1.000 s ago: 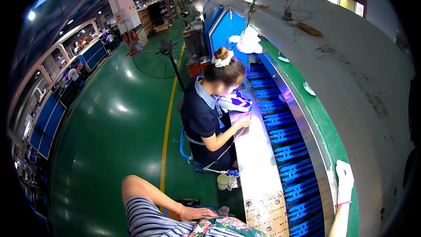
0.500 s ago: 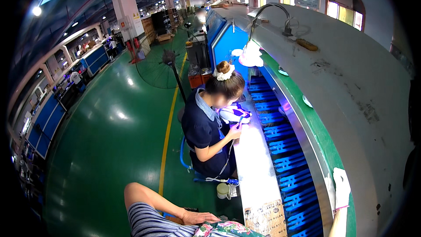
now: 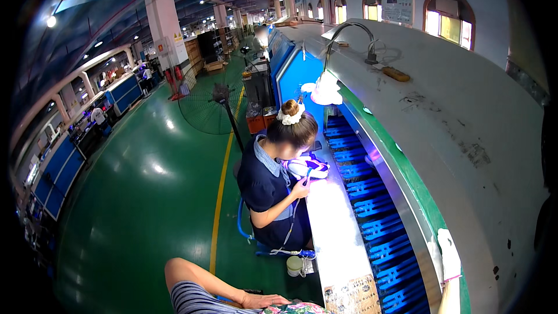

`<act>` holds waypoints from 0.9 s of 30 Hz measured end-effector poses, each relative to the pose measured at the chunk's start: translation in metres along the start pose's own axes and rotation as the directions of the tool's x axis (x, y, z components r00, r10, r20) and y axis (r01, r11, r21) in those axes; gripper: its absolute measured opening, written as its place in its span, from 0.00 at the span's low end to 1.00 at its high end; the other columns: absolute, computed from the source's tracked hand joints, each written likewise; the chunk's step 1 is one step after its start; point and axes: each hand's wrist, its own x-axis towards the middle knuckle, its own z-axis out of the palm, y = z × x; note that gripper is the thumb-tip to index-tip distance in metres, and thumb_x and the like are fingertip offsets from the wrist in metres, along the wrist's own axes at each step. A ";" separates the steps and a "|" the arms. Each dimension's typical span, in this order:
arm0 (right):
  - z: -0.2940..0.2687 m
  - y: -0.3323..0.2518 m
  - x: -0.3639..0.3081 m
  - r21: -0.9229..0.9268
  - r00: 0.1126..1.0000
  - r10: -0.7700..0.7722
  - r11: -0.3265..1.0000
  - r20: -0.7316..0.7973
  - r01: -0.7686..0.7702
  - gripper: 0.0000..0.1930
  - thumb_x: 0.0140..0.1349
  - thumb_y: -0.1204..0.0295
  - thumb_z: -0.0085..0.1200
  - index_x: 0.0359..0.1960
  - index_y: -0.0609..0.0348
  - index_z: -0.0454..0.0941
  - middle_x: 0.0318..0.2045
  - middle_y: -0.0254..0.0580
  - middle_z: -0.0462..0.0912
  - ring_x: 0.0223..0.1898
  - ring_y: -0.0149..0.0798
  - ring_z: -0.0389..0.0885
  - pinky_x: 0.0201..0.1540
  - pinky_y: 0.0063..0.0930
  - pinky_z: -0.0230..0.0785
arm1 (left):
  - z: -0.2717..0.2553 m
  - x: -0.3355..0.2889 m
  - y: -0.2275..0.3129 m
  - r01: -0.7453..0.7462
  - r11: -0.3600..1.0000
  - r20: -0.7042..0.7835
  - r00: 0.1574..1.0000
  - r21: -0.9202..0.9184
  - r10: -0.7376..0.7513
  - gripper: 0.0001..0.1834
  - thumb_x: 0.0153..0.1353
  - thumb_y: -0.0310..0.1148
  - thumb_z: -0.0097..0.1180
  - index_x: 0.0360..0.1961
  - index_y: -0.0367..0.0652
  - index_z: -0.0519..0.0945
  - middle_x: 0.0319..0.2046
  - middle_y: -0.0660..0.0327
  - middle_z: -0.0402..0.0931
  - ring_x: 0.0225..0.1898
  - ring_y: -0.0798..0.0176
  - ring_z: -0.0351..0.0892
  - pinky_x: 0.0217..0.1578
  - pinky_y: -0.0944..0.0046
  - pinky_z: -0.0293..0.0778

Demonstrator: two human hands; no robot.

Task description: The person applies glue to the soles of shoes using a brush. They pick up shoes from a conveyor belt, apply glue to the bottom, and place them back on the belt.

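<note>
My left hand [image 3: 264,300] lies flat with fingers stretched on floral fabric [image 3: 296,308] at the lower edge, holding nothing. In a white glove, my right hand [image 3: 449,254] rests on the green ledge [image 3: 407,174] of the long machine, its fingers extended along it. Between the two runs a brightly lit metal bench strip [image 3: 337,227], with worn brown cardboard [image 3: 354,296] at its near end. Beside it, blue slatted conveyor bars [image 3: 378,221] pass under the machine's side. Ahead on the left, a seated co-worker [image 3: 273,180] bends over a white shoe [image 3: 307,167] under violet light, a thin tool in one hand.
A large standing fan [image 3: 221,93] is behind the co-worker, near a yellow floor line [image 3: 220,197]. A lidded pale tub [image 3: 294,265] stands beside the bench. The machine's broad grey top [image 3: 442,110] fills the right, with a cloth-wrapped lamp [image 3: 325,90] on bent tubes.
My view has tilted slightly up, so the scene sits lower in the picture. Both my hands stay resting in the same places. The co-worker still bends over the shoe.
</note>
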 end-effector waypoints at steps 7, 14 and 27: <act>0.000 0.000 0.001 -0.018 1.000 -0.006 1.000 0.003 0.006 0.14 0.59 0.76 0.62 0.47 0.62 0.83 0.51 0.49 0.84 0.54 0.45 0.82 0.62 0.37 0.71 | 0.002 0.002 -0.004 0.033 0.998 0.010 0.999 0.060 -0.033 0.52 0.68 0.66 0.44 0.77 0.36 0.48 0.73 0.46 0.52 0.75 0.44 0.51 0.74 0.46 0.45; 0.005 -0.001 0.000 -0.020 1.000 -0.018 1.000 0.003 0.018 0.14 0.59 0.76 0.62 0.47 0.62 0.83 0.52 0.49 0.84 0.55 0.46 0.81 0.62 0.37 0.71 | 0.006 0.002 -0.009 0.097 0.994 -0.098 0.990 -0.059 -0.102 0.31 0.76 0.51 0.36 0.69 0.38 0.61 0.68 0.45 0.59 0.71 0.44 0.56 0.72 0.47 0.51; 0.008 -0.001 -0.003 -0.034 0.999 -0.040 0.999 -0.002 0.040 0.14 0.58 0.75 0.63 0.47 0.62 0.83 0.52 0.50 0.84 0.55 0.47 0.81 0.62 0.37 0.71 | -0.017 -0.004 0.009 0.194 0.979 -0.019 0.980 -0.057 -0.196 0.50 0.68 0.67 0.41 0.76 0.38 0.52 0.73 0.46 0.53 0.75 0.45 0.52 0.74 0.46 0.46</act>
